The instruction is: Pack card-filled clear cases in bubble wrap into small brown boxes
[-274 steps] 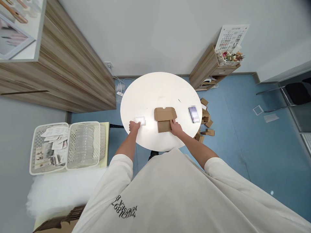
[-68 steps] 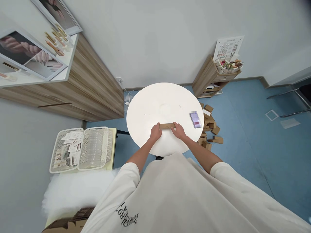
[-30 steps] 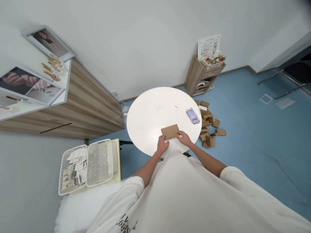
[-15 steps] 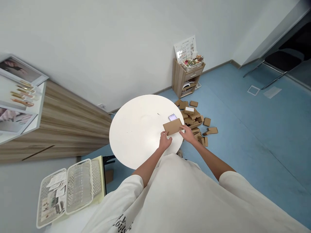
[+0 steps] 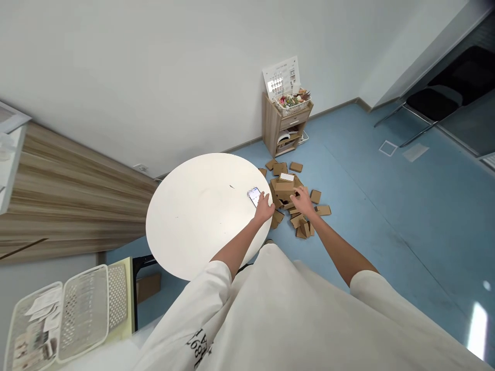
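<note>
My left hand (image 5: 265,208) is over the right edge of the white round table (image 5: 201,216), fingers spread and holding nothing. Its fingertips are beside a phone (image 5: 254,196) with a lit screen lying on the tabletop. Past the table's edge, my right hand (image 5: 303,203) hangs above the floor with thumb and fingers apart. Close by its fingertips, a brown cardboard box (image 5: 284,190) shows over the pile; whether it is falling or resting there I cannot tell. A box with a white label (image 5: 286,176) lies just behind.
Several cardboard boxes (image 5: 301,226) lie heaped on the blue floor (image 5: 367,206). A small wooden cabinet (image 5: 273,126) carrying a flower basket (image 5: 292,105) stands by the wall. White plastic baskets (image 5: 83,314) are at lower left, and a black chair (image 5: 433,103) at far right.
Both hands held a flat cardboard box over the table; it has left the left hand and moved right, off the table. My hands have separated, and the view has shifted right.
</note>
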`<state>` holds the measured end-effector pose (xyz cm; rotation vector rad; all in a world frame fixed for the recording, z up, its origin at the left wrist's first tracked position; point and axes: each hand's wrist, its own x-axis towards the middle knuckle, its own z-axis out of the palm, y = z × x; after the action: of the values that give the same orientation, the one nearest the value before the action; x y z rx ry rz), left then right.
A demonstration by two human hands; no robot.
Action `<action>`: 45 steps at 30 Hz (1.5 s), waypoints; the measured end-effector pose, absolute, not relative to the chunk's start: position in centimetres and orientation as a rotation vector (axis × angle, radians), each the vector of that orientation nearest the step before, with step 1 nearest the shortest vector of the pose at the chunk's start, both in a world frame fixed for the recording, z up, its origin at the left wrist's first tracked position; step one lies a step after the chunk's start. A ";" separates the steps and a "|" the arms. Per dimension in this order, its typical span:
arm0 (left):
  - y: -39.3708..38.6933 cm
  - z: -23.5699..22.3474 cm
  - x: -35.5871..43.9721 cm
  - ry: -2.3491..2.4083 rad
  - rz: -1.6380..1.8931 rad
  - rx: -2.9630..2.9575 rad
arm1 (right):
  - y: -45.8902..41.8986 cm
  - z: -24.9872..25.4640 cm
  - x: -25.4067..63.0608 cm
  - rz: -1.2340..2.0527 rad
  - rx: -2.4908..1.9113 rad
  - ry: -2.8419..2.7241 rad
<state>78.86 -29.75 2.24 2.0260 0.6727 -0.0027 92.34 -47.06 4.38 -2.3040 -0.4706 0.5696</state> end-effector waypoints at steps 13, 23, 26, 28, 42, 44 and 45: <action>-29.1 1.4 75.5 0.792 0.054 2.051 | -46.0 1.5 91.7 0.687 -2.191 -0.559; -28.1 2.8 68.7 0.961 0.115 2.012 | -41.5 1.1 87.1 0.890 -2.115 -0.751; -27.5 3.2 66.6 1.004 0.150 1.996 | -40.2 1.5 85.2 0.904 -2.097 -0.814; -27.1 3.3 65.2 1.023 0.170 1.987 | -39.3 1.8 83.9 0.909 -2.087 -0.849; -23.5 3.1 49.1 1.066 0.329 1.868 | -33.1 3.8 68.8 0.921 -2.099 -1.000; -22.9 2.7 46.0 1.067 0.339 1.855 | -32.4 3.8 65.4 0.931 -2.109 -1.016; -22.7 2.4 44.5 1.068 0.342 1.852 | -32.1 3.8 63.8 0.937 -2.111 -1.029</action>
<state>44.53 -22.68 2.40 1.8524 1.0684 0.3421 63.76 -32.09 3.75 -2.1112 -1.0292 0.9375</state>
